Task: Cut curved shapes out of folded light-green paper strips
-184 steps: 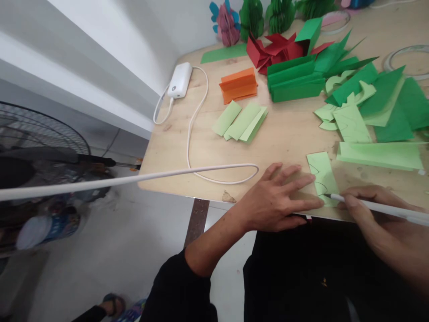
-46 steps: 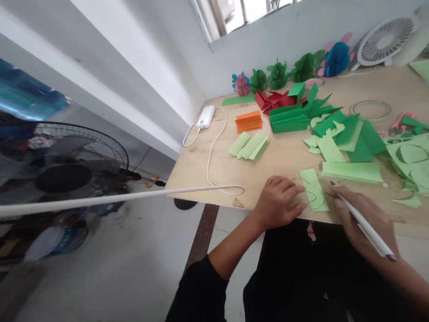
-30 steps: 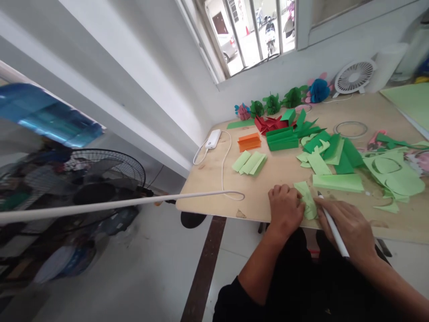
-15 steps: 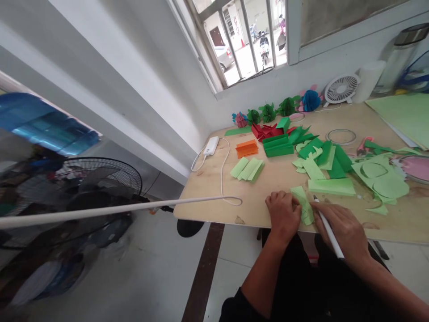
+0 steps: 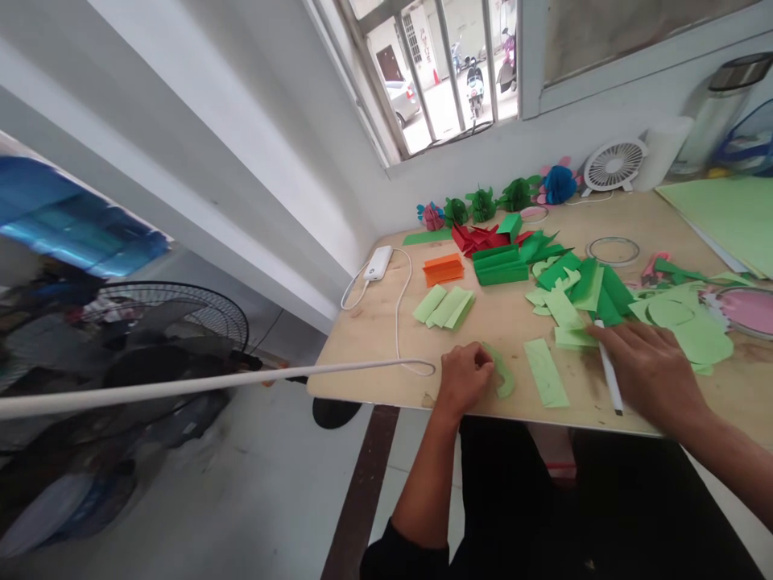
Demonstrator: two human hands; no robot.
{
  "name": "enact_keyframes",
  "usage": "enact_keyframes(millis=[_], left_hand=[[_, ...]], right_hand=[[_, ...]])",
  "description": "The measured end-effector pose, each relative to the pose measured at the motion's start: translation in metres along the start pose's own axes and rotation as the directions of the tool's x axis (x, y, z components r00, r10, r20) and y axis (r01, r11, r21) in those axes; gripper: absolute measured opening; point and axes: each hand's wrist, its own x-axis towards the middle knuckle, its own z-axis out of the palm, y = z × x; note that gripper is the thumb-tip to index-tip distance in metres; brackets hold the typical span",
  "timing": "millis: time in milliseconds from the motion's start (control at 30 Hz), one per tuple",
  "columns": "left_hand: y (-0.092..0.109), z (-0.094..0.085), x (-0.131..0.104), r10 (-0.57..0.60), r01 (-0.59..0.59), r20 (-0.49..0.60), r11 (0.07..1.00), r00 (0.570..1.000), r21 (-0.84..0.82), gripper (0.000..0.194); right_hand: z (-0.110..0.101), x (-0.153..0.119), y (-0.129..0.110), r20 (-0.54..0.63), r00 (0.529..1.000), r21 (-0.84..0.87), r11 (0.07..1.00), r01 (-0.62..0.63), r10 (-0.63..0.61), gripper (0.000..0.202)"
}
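My left hand (image 5: 466, 377) is closed at the table's front edge, its fingers pinching a curved light green paper cutout (image 5: 500, 372). To the right of it, a light green paper strip (image 5: 547, 374) lies flat with faint pen lines on it. My right hand (image 5: 655, 370), blurred by motion, is low over the table with its fingertips at a folded light green strip (image 5: 568, 338). A white pen (image 5: 609, 377) shows beside its fingers; whether the hand grips the pen or the strip, I cannot tell.
Light green folded pieces (image 5: 444, 308), an orange folded paper (image 5: 444, 270) and green folded papers (image 5: 500, 264) lie farther back. Paper scraps (image 5: 682, 322) and pink-handled scissors (image 5: 655, 266) are at right. A white cable (image 5: 338, 366) crosses the left edge near a power bank (image 5: 379, 263).
My left hand has moved left, off the flat strip, with the curved cutout now showing at its fingers. My right hand has moved right and up to the folded strip; the pen has shifted right.
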Motion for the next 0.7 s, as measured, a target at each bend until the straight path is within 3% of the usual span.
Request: enact_keyframes(millis=[167,300,433,567,700], left_hand=[[0.014,0.010,-0.002,0.028,-0.020,-0.089,0.996,0.996,0.089,0.023],[0.026,0.027,-0.013,0.193,-0.187,-0.041,0.976,0.980,0.108,0.030],[0.024,0.042,-0.027,0.531,-0.528,0.061,0.812,0.845,0.247,0.036],[0.020,0.047,-0.031,0.621,-0.627,0.142,0.700,0.771,0.343,0.030],[0.018,0.049,-0.027,0.681,-0.671,0.147,0.618,0.717,0.410,0.011]], right_hand=[[0.007,0.009,0.018,0.067,0.981,0.014,0.983,-0.182,0.180,0.022],[0.009,0.013,0.028,0.128,0.918,0.032,0.923,-0.383,0.377,0.030],[0.005,0.018,0.034,0.221,0.828,0.074,0.838,-0.541,0.515,0.037],[0.003,0.025,0.036,0.295,0.751,0.128,0.755,-0.643,0.591,0.044],[0.006,0.032,0.037,0.329,0.705,0.182,0.690,-0.701,0.629,0.051]])
